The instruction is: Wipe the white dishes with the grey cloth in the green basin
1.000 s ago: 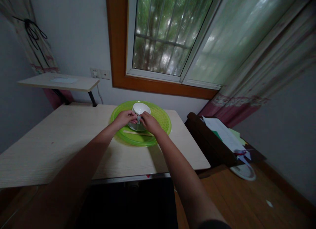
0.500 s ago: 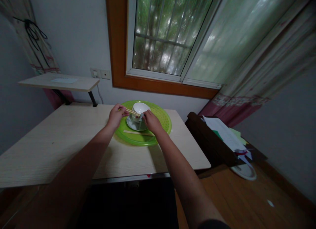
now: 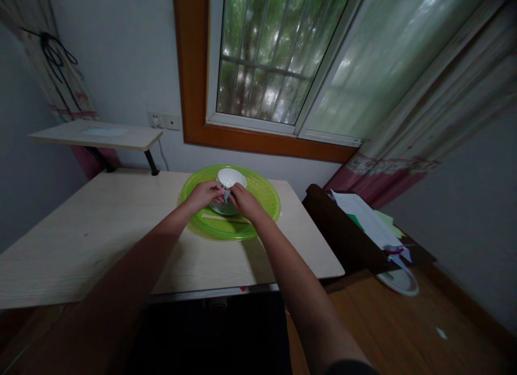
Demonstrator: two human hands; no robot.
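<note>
My left hand (image 3: 205, 195) is closed in a pinch just in front of a white bowl (image 3: 232, 176); whatever its fingers hold is hidden. My right hand (image 3: 244, 200) pinches a small pale grey cloth-like piece (image 3: 226, 195), and the left fingertips reach up to it. A pale plate (image 3: 224, 209) lies partly hidden beneath both hands. Nearer to me, a light wooden chopstick or pair of chopsticks (image 3: 224, 218) rests on the round green plastic tray (image 3: 272, 200). No chopsticks show between the hands.
The tray stands on a light wooden table (image 3: 121, 224). A small raised shelf (image 3: 100, 136) is at its back left. Beyond the table's right edge stands a dark brown piece of furniture (image 3: 343, 229) with papers (image 3: 363, 219) on it. A window (image 3: 278, 57) is behind.
My left hand has moved right and slightly down, toward my right hand. The chopsticks seen in it before are out of sight. The right hand stays nearly in place.
</note>
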